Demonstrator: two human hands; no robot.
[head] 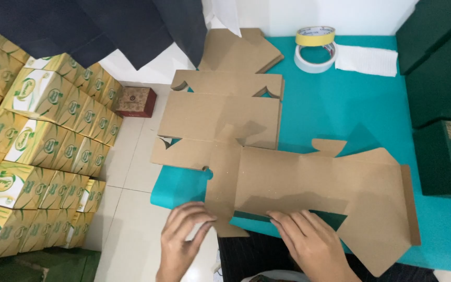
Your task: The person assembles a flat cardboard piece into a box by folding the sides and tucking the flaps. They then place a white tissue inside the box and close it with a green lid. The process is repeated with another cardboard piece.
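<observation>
1. Head view: the flat brown cardboard box blank point(309, 183) lies on the teal worktop point(340, 104), its near edge by both hands.
2. Left hand point(181, 237), its grip loose and open, touches a near flap.
3. Right hand point(309, 243) presses flat on the near edge, holding nothing.
4. More cardboard blanks point(220, 112) lie behind; two tape rolls point(315, 48) lie farther back.

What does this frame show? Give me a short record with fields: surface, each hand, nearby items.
surface: teal table
left hand: fingertips on the near edge of a flat brown cardboard box blank
right hand: pressing the same blank's near edge
behind: stack of more flat blanks
far edge: two tape rolls, white cloth
floor, left: stacked green-and-white printed boxes
</observation>
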